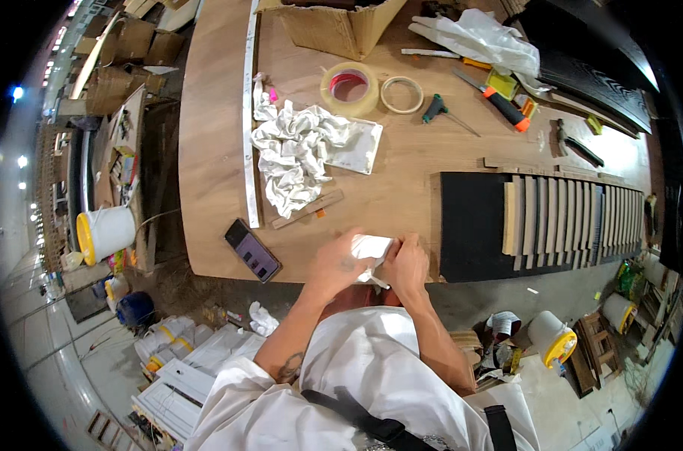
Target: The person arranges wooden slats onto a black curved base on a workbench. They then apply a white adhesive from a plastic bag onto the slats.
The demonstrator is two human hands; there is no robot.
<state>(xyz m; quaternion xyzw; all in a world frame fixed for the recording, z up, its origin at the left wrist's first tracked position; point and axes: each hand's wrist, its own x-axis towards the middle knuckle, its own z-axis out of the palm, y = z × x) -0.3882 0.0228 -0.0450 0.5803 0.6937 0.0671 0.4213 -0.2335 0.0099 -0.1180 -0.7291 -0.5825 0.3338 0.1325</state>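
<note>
The cloth [293,154] lies crumpled on the table [214,150]. Nearer the person than the cloth, and to its right, a white piece [373,246] is held at the table's near edge; I cannot tell whether it is paper or fabric. The left hand [336,263] grasps its left side, and the right hand [407,264] grips its right side with curled fingers.

A wood strip [311,208] lies just on the near side of the cloth; the phone [252,250] is nearer still, to the cloth's left. A white bar [250,135] runs just left of the cloth, and a white plate [359,150] lies at its right side. Beyond the cloth and to its right are the wide roll [370,86] and the narrow roll [402,111], then the screwdriver [435,110]. Well right of the cloth, slats [563,214] stand in a row on a black board [473,218].
</note>
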